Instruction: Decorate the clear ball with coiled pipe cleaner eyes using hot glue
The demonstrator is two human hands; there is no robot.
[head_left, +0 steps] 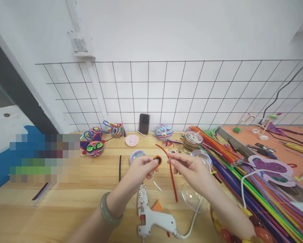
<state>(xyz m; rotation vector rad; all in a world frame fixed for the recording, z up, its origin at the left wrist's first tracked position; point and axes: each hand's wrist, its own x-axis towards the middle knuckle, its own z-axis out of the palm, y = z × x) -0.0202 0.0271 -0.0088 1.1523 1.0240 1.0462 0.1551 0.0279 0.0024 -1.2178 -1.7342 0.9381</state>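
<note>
My left hand (144, 168) pinches a small round coil of pipe cleaner (158, 162), orange at the rim and black in the middle. Just to its right, the fingertips of my right hand (184, 165) are pressed together; whatever lies between them is too small to make out. A red pipe cleaner (172, 180) runs behind those fingertips. Below the hands a white glue gun (156, 217) rests on the wooden table, beside an orange piece (157, 206). A short white strip (157, 186) lies between the gun and the red pipe cleaner.
Bundled coloured pipe cleaners (252, 189) fill the right side. Clear plastic half-balls (195, 199) and a round tin (192, 141) stand nearer. Decorated balls (163, 131), a phone (144, 123) and a pink dish (132, 140) line the back. A black strip (120, 168) lies left.
</note>
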